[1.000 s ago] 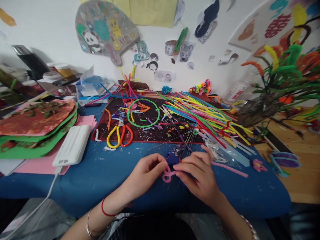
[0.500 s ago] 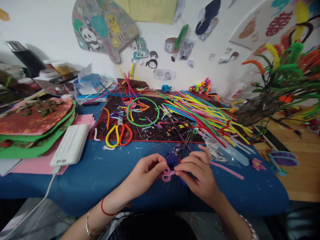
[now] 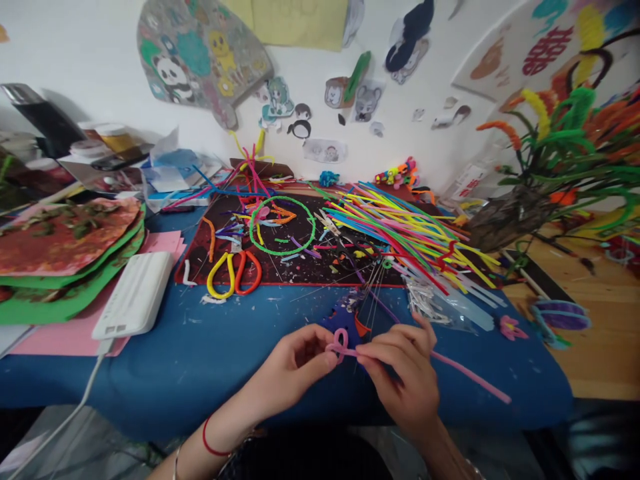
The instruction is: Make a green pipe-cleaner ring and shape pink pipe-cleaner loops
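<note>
A pink pipe cleaner (image 3: 341, 339) is bent into small loops between my two hands, near the table's front edge. My left hand (image 3: 305, 363) pinches the looped end between thumb and fingers. With thumb and forefinger, my right hand (image 3: 400, 367) grips the same pipe cleaner just right of the loops. Its long straight tail (image 3: 473, 378) sticks out past the right hand toward the right. Right behind the loops lies a dark blue object with an orange part (image 3: 350, 317), partly covered by my hands; its kind I cannot make out.
Behind my hands, a dark mat (image 3: 285, 273) bears scissors (image 3: 234, 273), a green ring (image 3: 283, 253) and a heap of coloured pipe cleaners (image 3: 395, 227). A white power bank (image 3: 134, 293) with a cable lies left. A pink flower (image 3: 513, 328) and a pot of pipe-cleaner plants (image 3: 495, 220) stand right.
The pink loops have turned and now stand upright, more exposed between my hands. My right hand has shifted slightly right and down, and the tail reaches farther right.
</note>
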{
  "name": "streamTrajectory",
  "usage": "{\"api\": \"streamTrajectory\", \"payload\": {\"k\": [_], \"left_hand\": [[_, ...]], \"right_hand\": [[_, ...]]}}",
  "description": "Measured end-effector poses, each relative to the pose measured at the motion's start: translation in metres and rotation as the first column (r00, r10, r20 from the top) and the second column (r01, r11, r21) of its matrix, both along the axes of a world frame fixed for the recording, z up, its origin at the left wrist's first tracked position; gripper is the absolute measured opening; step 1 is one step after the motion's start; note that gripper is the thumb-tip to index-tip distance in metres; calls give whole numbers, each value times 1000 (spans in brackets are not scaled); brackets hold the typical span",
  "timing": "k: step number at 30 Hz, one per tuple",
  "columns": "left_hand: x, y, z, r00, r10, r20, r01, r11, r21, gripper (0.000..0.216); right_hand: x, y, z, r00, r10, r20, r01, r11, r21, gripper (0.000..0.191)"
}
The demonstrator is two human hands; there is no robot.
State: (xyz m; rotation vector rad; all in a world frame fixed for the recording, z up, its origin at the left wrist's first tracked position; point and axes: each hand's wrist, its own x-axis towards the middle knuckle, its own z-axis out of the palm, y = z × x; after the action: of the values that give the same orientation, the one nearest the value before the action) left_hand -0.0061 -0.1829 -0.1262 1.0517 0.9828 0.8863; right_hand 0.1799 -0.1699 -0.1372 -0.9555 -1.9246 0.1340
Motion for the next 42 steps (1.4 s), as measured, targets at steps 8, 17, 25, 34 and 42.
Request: {"api": "streamTrajectory", "payload": {"k": [8,17,25,34,42], "left_hand": [[10,-8,-11,999,48,25,-44,990,-137,34],[15,-11,-21,982,156,109,-134,973,-188,28],[16,-12,-29,979,157,126,-132,974,-186,25],[16,-13,-29,977,160,139,-132,972,-195,27],[16,-13,-35,980,149,134,-123,975,-185,27]], "right_hand": [[-2,-8,-9,996,-88,-6,88,995,55,11],[-4,-16,-16,993,-106,-43,107,994,6,11],[-4,-16,-23,991,-96,-90,88,992,-88,13],[-6,-10,-31,988,-25,-151,14,997,-73,13],[-6,-7,-35,986,1,-165,-11,998,-58,15]]}}
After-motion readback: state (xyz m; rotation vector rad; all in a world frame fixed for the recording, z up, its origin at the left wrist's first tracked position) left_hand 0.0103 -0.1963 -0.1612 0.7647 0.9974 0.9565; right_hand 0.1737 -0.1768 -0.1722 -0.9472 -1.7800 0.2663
